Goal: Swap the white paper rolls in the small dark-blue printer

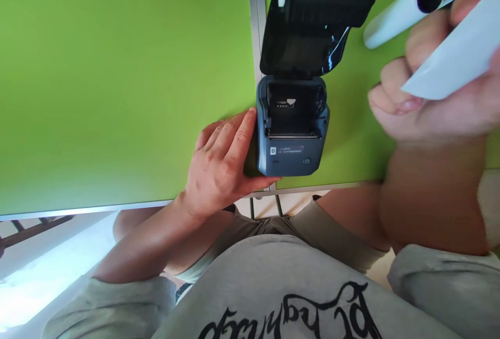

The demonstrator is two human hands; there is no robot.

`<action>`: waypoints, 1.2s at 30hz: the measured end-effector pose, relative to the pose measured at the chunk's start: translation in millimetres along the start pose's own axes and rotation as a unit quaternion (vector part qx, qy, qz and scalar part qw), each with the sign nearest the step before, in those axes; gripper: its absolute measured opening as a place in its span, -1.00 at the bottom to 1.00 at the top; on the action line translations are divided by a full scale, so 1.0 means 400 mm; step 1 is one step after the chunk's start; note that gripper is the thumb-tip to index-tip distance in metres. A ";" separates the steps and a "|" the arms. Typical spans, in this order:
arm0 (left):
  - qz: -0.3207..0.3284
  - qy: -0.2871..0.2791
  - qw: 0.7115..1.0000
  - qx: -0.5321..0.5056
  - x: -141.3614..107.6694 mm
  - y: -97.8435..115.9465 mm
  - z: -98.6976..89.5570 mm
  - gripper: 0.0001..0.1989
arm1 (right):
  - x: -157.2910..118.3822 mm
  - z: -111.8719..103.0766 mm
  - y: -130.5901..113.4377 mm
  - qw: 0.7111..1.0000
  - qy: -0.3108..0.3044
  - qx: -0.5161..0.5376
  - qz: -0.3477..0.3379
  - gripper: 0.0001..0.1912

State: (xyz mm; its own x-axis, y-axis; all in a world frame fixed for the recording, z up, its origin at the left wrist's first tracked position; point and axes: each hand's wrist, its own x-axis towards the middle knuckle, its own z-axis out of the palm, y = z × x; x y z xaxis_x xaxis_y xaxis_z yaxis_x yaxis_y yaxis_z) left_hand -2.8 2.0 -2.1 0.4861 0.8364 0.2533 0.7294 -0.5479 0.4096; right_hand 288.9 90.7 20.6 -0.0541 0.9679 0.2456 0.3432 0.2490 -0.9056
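Observation:
A dark blue-grey label printer point(291, 157) lies on the green table with its black lid point(312, 26) raised and its inner bay exposed. My left hand point(222, 159) grips the printer at its lower left, fingers along the side and thumb by the front edge. At the upper right, my right hand point(425, 78) is raised, its fingers curled around a white piece of paper point(461, 52). Motion blurs part of that hand, and the paper covers some of its fingers. Just behind it is a white paper roll point(396, 16) with a dark round opening.
Two green table panels point(125, 84) meet at a metal seam point(255, 11) running under the printer. The table's metal front edge point(97, 209) lies close to my lap. Below it, my legs and part of a metal frame point(35, 224) show.

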 end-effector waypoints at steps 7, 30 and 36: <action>-0.009 -0.005 1.000 0.011 0.007 0.004 -0.002 0.04 | -0.029 0.082 0.003 0.989 0.042 -0.132 -0.048 -0.64; 0.002 0.010 1.000 0.018 0.007 0.003 0.002 0.04 | -0.020 0.044 0.033 0.946 0.012 -0.244 -0.212 -0.53; 0.007 0.011 1.000 0.019 0.005 0.002 0.004 0.04 | 0.000 -0.029 0.077 0.937 0.145 -0.238 -0.212 -0.46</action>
State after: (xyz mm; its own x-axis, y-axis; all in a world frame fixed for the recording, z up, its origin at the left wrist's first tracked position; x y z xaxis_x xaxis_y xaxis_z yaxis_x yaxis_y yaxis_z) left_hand -0.5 3.2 -2.9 0.4850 0.8290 0.2783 0.7413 -0.5586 0.3720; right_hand 310.5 98.0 -3.4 -0.0464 0.7178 0.6947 0.7314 0.4981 -0.4657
